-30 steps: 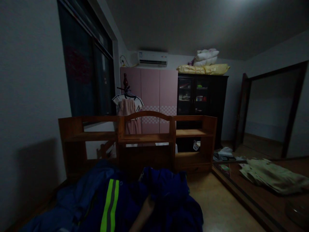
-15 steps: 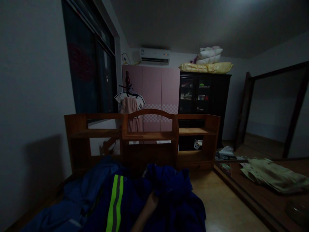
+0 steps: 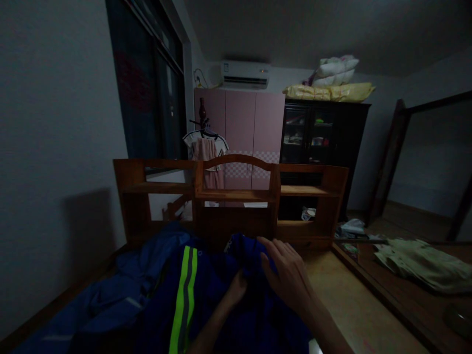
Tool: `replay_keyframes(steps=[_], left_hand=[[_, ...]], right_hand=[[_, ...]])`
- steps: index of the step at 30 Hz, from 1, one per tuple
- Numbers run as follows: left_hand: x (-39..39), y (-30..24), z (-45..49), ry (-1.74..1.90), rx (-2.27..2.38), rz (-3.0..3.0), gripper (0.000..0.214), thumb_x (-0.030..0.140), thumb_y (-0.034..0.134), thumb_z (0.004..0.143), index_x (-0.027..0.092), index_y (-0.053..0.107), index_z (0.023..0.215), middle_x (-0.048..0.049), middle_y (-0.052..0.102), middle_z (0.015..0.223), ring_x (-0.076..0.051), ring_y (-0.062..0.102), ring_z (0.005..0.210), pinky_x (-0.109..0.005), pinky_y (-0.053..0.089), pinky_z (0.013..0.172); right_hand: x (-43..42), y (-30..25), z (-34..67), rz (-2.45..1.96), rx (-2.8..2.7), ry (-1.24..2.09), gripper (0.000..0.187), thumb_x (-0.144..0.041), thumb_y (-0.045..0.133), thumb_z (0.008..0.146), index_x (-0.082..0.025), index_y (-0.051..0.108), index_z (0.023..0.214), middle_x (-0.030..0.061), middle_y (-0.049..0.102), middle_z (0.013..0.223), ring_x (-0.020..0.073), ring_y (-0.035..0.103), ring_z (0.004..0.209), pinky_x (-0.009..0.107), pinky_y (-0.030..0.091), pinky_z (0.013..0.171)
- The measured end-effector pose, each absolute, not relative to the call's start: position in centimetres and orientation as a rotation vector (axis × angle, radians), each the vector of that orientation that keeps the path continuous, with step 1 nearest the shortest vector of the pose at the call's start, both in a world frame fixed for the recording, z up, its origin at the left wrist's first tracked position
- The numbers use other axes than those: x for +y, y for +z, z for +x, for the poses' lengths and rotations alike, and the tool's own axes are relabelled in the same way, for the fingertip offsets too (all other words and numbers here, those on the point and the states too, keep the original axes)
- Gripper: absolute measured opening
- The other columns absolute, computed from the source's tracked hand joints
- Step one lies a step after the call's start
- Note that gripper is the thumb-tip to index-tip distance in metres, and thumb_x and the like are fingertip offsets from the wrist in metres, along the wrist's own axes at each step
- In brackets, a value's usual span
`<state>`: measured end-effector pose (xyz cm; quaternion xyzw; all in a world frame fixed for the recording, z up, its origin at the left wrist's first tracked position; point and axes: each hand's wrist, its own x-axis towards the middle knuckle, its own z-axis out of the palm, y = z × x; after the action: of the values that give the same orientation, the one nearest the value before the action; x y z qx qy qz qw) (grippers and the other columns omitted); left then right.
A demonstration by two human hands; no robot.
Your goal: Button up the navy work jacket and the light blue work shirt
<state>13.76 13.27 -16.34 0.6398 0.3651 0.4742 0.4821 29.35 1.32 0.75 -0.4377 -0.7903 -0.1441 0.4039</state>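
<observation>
A dark blue work jacket (image 3: 214, 280) with a yellow-green and grey reflective stripe (image 3: 184, 295) lies bunched up in front of me. My left hand (image 3: 237, 289) is closed on its fabric near the middle, and the folds hide most of the fingertips. Over the jacket's right side is my right hand (image 3: 285, 268), its fingers stretched forward and the thumb held apart. Whether its fingertips touch the cloth is hard to tell in the dim light. A lighter blue garment (image 3: 125, 285) is spread to the left of the jacket.
Behind the clothes stands a wooden shelf unit (image 3: 236, 195) with an arched middle. Pale wood surface (image 3: 342, 290) shows on the right, bounded by a raised edge (image 3: 372, 290). Beyond that lies a folded light-coloured cloth (image 3: 420, 263). A wall (image 3: 55, 147) rises on the left.
My right hand has come into view over the jacket's right side; its raised cloth there is now lower. My left hand stays on the fabric. The camera view has shifted slightly.
</observation>
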Motion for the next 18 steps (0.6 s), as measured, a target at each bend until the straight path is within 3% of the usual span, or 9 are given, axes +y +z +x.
replay_keyframes(steps=[2, 6, 9, 12, 18], left_hand=[[13.1, -16.4, 13.7, 1.132, 0.931, 1.625, 0.045, 0.036, 0.046, 0.080, 0.012, 0.057, 0.117, -0.0127, 0.057, 0.128, -0.027, 0.049, 0.121, -0.042, 0.033, 0.108], [12.2, -15.8, 13.5, 1.055, 1.050, 1.707, 0.038, 0.036, 0.035, 0.088, 0.013, 0.059, 0.107, -0.0125, 0.063, 0.111, -0.024, 0.056, 0.103, -0.040, 0.042, 0.096], [11.4, -15.0, 13.4, 1.020, 1.126, 1.759, 0.037, 0.038, 0.032, 0.090, 0.016, 0.062, 0.097, -0.0096, 0.063, 0.103, -0.022, 0.056, 0.098, -0.035, 0.042, 0.091], [10.9, -14.3, 13.6, 1.013, 1.181, 1.806, 0.041, 0.042, 0.030, 0.092, 0.017, 0.062, 0.094, -0.0071, 0.064, 0.098, -0.019, 0.057, 0.094, -0.030, 0.043, 0.087], [10.0, -13.0, 14.3, 1.078, 1.261, 1.987, 0.052, 0.049, 0.028, 0.093, 0.014, 0.063, 0.078, -0.0067, 0.064, 0.074, -0.018, 0.058, 0.070, -0.030, 0.043, 0.069]], right_hand=[[4.9, -2.9, 30.2, -1.288, -2.156, -0.254, 0.046, -0.043, 0.046, 0.093, -0.028, 0.045, 0.136, 0.0095, 0.048, 0.135, 0.0278, 0.044, 0.125, 0.048, 0.038, 0.103], [8.8, -9.9, 32.4, -1.464, -2.211, 0.017, 0.057, -0.057, 0.039, 0.092, -0.030, 0.035, 0.142, 0.0083, 0.039, 0.144, 0.0283, 0.035, 0.133, 0.049, 0.031, 0.108], [9.4, -11.6, 32.9, -1.429, -2.135, 0.035, 0.056, -0.057, 0.038, 0.092, -0.032, 0.036, 0.142, 0.0064, 0.042, 0.142, 0.0274, 0.038, 0.131, 0.047, 0.033, 0.107], [9.3, -11.5, 32.8, -1.371, -2.063, 0.019, 0.048, -0.054, 0.039, 0.093, -0.032, 0.046, 0.135, 0.0054, 0.047, 0.137, 0.0265, 0.043, 0.126, 0.044, 0.037, 0.104], [9.7, -11.9, 32.9, -1.221, -1.881, 0.120, 0.030, -0.045, 0.040, 0.094, -0.026, 0.062, 0.101, 0.0059, 0.061, 0.106, 0.0228, 0.057, 0.102, 0.035, 0.046, 0.089]])
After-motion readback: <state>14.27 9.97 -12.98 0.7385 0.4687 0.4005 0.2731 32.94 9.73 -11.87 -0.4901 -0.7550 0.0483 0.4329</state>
